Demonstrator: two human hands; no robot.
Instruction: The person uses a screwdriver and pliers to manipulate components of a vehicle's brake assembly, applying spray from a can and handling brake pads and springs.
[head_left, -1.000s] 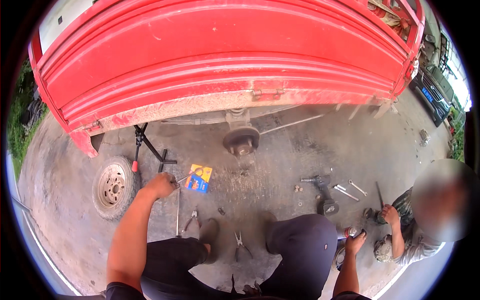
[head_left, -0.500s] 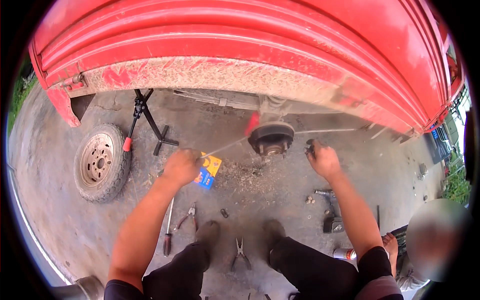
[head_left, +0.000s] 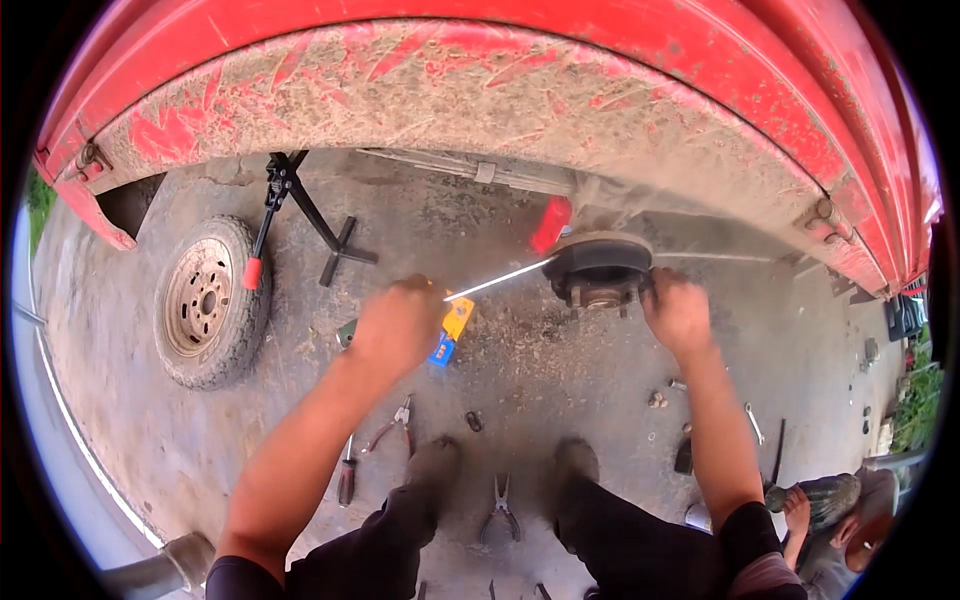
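The dark drum (head_left: 602,262) is the landmark here, carried under the edge of the red vehicle body (head_left: 400,100). The relation that matters is the line of the metal rod (head_left: 500,278) against it. The person's left hand (head_left: 402,325) lies to the left of the drum and on its near side, with its grip clenched around one end of the rod. From that fist the rod's long axis slants away to the right, and its far end meets the drum's left edge in the view; whether it truly touches there cannot be told. A blurred red thing (head_left: 550,224) sits by that far end, just left of the drum, though whether it is joined to the rod is unclear.

The right hand (head_left: 680,312) is the nearer of the two, right beside the drum's right edge, fingers curled toward it. One cannot tell whether that grip presses the drum, holds something small, or is released. The two hands thus flank the drum, with the rod bridging only the left side.

On the floor, the yellow-and-blue package (head_left: 457,318) lies left of the drum and nearer the person, beside the left hand. The loose wheel (head_left: 208,300) stands far to the drum's left.
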